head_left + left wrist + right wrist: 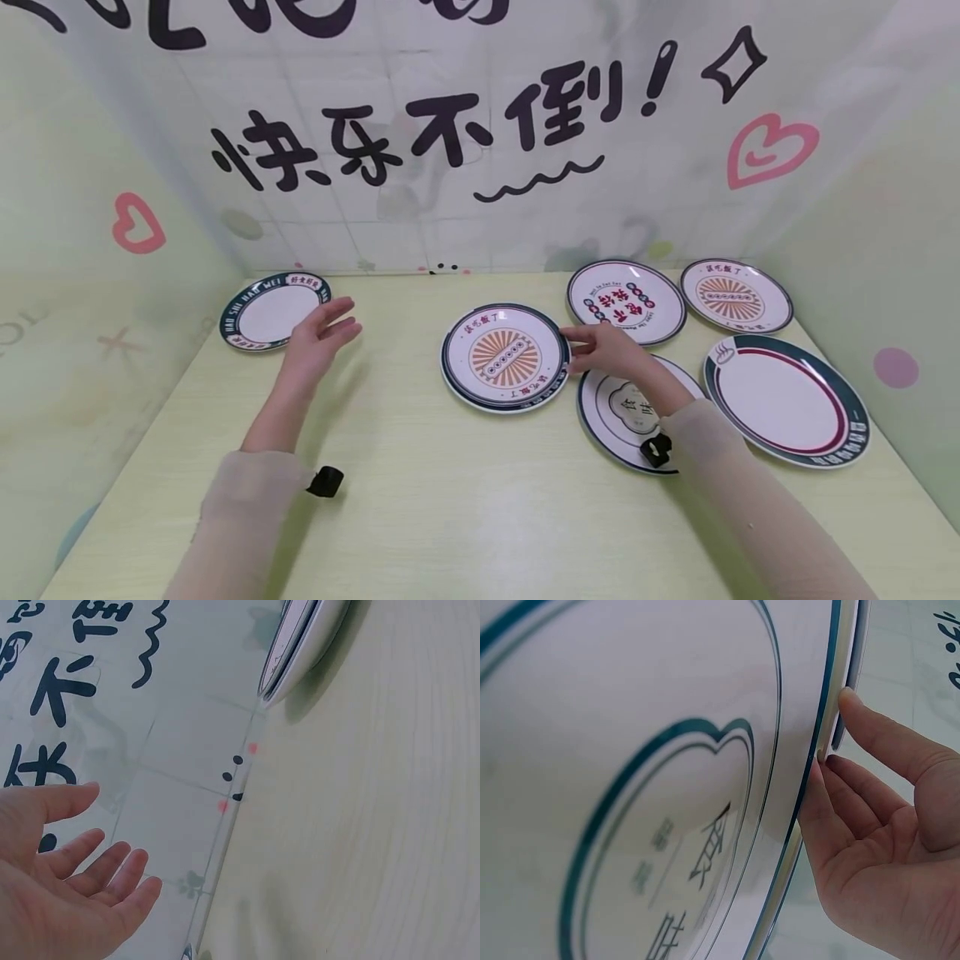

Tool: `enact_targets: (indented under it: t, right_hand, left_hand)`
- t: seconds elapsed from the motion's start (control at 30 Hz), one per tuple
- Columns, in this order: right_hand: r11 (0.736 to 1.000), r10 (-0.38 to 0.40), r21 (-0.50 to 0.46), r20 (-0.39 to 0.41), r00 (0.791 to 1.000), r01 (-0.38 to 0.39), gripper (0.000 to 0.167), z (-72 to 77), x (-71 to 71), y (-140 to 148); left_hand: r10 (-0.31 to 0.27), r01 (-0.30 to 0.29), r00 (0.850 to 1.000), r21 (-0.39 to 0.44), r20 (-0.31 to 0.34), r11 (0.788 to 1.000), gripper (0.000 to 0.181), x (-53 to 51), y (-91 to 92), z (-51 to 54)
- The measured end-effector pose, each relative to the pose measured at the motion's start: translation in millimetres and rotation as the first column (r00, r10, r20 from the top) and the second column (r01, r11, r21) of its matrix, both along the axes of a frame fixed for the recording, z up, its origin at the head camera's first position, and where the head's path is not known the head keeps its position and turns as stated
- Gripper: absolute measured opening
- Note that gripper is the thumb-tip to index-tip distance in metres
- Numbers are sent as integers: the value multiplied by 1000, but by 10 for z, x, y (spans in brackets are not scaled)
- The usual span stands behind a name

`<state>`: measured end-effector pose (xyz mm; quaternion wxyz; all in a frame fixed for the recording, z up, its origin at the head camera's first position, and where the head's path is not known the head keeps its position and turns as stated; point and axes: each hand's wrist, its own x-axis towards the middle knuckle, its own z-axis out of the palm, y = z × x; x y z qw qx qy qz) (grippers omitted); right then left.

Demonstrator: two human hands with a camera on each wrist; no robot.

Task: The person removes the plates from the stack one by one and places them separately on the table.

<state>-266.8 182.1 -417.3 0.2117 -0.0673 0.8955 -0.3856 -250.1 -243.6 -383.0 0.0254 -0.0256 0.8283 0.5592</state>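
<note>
My right hand [611, 350] grips the right rim of a round white plate [506, 358] with a dark edge and an orange sunburst. In the right wrist view, the thumb [877, 735] and fingertips meet at a thin plate edge. Beneath the right wrist lies a white plate with a cloud-shaped emblem [611, 408], partly covered by the arm; its face fills much of the right wrist view. On the left, my left hand [315, 337] is held with relaxed fingers and nothing in it. Close beside it is a green-rimmed plate [273, 312], its right edge partly behind the hand.
Toward the back right are a plate with red lettering [626, 296] and another sunburst plate [738, 296]. A larger green-rimmed plate with a red ring [787, 400] lies near the right wall. A pale wooden table [420, 517] meets a printed backdrop [420, 225] behind.
</note>
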Motion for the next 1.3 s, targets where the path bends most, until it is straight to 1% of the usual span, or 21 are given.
enact_targets:
  t: [0.23, 0.4, 0.63, 0.8, 1.03, 1.3]
  right_hand:
    - [1000, 3, -1, 2, 1000, -3, 69, 21, 8, 1]
    - [1000, 8, -3, 1, 1000, -8, 69, 16, 2, 4]
    - [1000, 6, 8, 0, 1000, -6, 70, 11, -10, 4]
    - [1000, -1, 6, 2, 1000, 1, 70, -12, -20, -8]
    - [1000, 6, 15, -11, 1000, -6, 69, -20, -10, -3]
    - [1000, -3, 12, -7, 1000, 3, 69, -22, -13, -5]
  left_hand:
    - [-63, 63, 998, 8, -25, 998, 60, 28, 196, 6]
    - [-80, 80, 997, 32, -19, 996, 59, 14, 312, -24]
    - [-112, 115, 993, 61, -38, 992, 56, -11, 488, -98]
    - [-135, 137, 990, 88, -28, 987, 55, -27, 612, -165]
    - [-156, 156, 988, 60, -5, 986, 55, -27, 780, -251]
    - [-166, 166, 986, 37, 1, 985, 56, -23, 899, -360]
